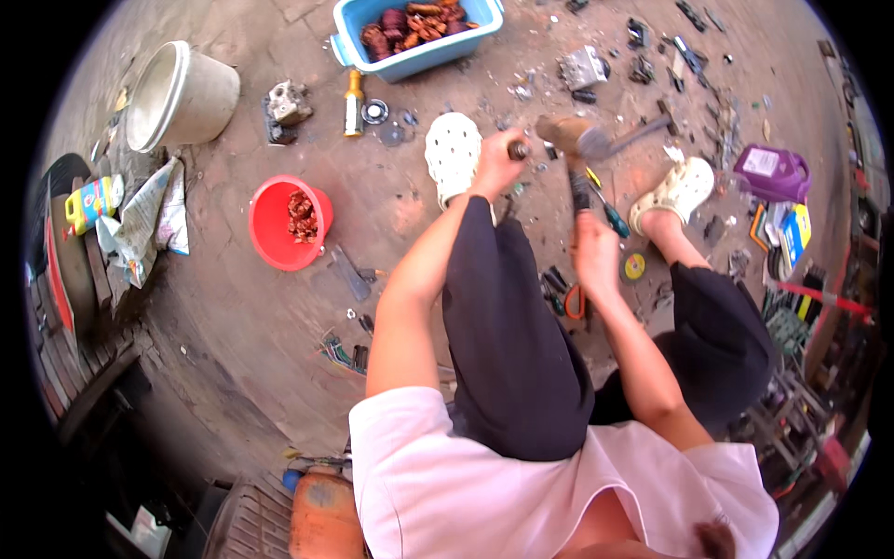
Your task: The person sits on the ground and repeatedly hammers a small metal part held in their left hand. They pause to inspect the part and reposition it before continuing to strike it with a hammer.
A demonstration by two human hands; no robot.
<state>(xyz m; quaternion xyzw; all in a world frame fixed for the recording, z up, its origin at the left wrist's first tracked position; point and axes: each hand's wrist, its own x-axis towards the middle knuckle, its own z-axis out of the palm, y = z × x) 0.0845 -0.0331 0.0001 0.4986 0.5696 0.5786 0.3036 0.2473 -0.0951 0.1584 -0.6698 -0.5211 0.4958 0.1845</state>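
The dirty brown floor (214, 326) carries everything here, its left edge meeting wooden slats (58, 373). Toward the far edge stands the blue tub (416, 64), with reddish-brown coiled pieces (414, 28) inside; the off-white bucket (207, 98) is tilted near the far left corner. The red bucket (264, 244), nearer the left edge than the person's feet, holds a small heap of similar reddish pieces. A purple jug (775, 174) is close to the right edge, beyond the right one of two white clogs (453, 156). Between the clogs, the hammer (578, 186) is up in the right hand (595, 250), whose fingers are wrapped round its dark handle; the hammer's brownish head is blurred, just right of the left hand (498, 172). That left hand is clenched round a short dark rod (517, 149), its end showing beside the left clog; what lies below the fist is hidden. An amber bottle (354, 110) is left of that clog, near a greyish metal block (290, 101). A green-handled screwdriver (616, 221) is just right of the right hand, with a small yellow disc (634, 266) nearer the person.
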